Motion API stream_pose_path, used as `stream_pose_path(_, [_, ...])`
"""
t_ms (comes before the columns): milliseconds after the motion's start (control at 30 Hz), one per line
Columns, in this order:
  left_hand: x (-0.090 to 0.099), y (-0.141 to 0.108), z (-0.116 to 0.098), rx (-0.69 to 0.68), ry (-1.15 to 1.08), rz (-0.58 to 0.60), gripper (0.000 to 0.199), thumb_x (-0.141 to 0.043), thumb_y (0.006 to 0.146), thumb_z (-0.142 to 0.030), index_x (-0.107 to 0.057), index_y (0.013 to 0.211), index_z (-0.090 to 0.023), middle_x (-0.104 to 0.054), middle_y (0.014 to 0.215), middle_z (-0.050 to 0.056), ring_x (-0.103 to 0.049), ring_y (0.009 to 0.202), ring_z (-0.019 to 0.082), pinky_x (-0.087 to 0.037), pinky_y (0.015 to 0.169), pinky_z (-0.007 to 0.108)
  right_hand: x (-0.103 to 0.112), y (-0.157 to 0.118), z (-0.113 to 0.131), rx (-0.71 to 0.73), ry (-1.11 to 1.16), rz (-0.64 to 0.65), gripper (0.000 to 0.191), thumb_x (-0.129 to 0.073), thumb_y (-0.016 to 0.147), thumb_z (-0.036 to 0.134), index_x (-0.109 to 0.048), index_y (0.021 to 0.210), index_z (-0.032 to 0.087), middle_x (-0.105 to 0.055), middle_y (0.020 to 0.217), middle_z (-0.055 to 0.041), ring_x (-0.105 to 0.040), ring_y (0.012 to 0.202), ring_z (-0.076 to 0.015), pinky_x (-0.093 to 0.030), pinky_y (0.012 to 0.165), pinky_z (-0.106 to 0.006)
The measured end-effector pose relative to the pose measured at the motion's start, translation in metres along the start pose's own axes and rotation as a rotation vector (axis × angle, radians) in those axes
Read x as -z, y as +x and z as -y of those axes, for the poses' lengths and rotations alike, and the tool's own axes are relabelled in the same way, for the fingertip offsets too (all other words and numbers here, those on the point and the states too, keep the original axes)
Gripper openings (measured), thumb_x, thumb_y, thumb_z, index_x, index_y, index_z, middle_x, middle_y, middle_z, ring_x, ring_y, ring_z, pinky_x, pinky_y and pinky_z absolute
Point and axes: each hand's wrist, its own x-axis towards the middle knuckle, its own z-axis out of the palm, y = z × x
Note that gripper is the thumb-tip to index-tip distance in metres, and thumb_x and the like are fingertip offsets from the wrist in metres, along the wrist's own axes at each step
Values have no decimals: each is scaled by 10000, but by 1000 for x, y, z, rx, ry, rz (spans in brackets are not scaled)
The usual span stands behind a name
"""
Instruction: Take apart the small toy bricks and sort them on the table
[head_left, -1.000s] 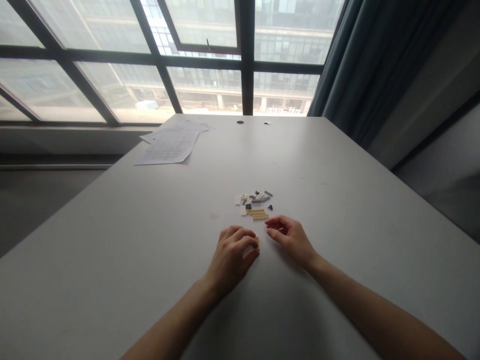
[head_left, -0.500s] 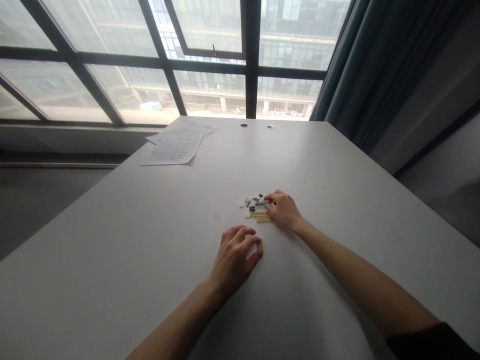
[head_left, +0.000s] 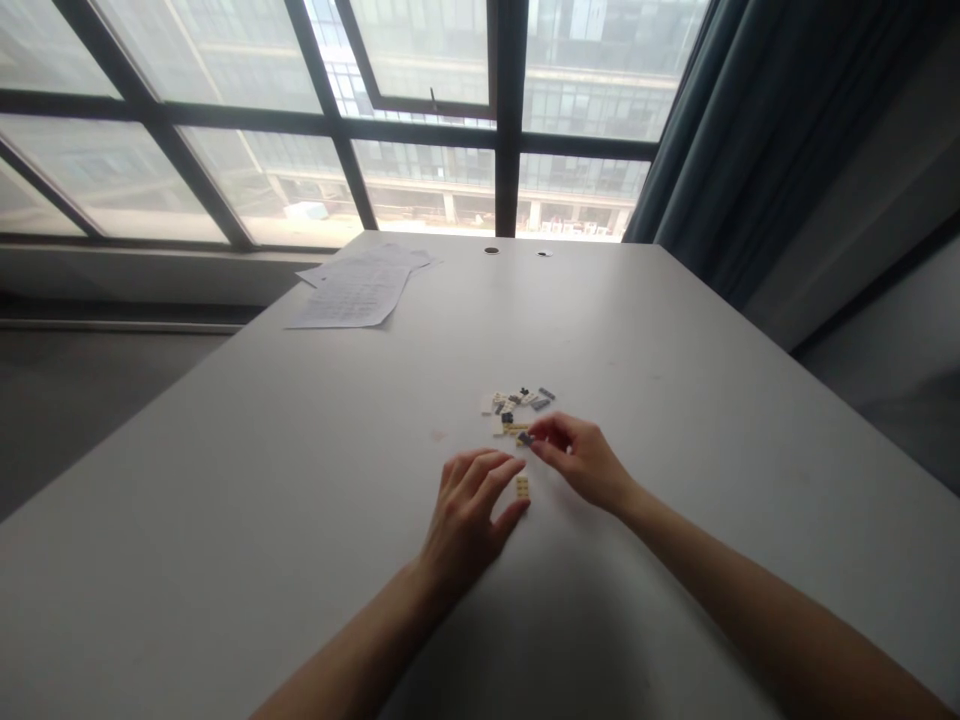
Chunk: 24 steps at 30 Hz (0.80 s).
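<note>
A small grey building brick (head_left: 524, 438) is pinched between the thumb and fingertips of my right hand (head_left: 589, 462), just over the tan plates (head_left: 516, 428). Below it on the table lies a tan studded brick (head_left: 523, 487). My left hand (head_left: 471, 505) curves around that brick from the left, its index finger raised off it and its thumb by the near edge. Beyond both hands is a loose pile of white pieces (head_left: 508, 403), with a few grey bricks (head_left: 541, 404) at its right and a dark piece (head_left: 507, 417) in front.
Printed paper sheets (head_left: 352, 292) lie at the far left of the white table (head_left: 600, 340). Two small round fittings (head_left: 491, 251) sit near the far edge. Behind stands a large framed window (head_left: 424, 190), with a dark curtain (head_left: 720, 150) on the right.
My right hand has come back from the pile towards me with a grey brick. The left index finger has lifted, uncovering the tan brick's studs.
</note>
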Motion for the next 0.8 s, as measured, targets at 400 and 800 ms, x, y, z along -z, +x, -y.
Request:
stream_pose_path(400, [4,3,-6,-141,-46,-122,324,-696,774,-90,-625,1062,-219,-694,890,20,-585,922,195,-443,864,371,-12,-52,5,-235,815,153,169,-722,751,248,-637,873,169,-615,710,12,-523,648,-101,-401,595,-221])
stream_pose_path(800, [4,4,-7,-98,-43,-36,113,-674,811,-171,-628,910,-199,-681,844,27,-564,903,201,-412,849,373,-12,-57,2,-68,614,42,138,-696,785,280,-645,861,177,-638,761,-7,-569,677,-121,-452,644,-251])
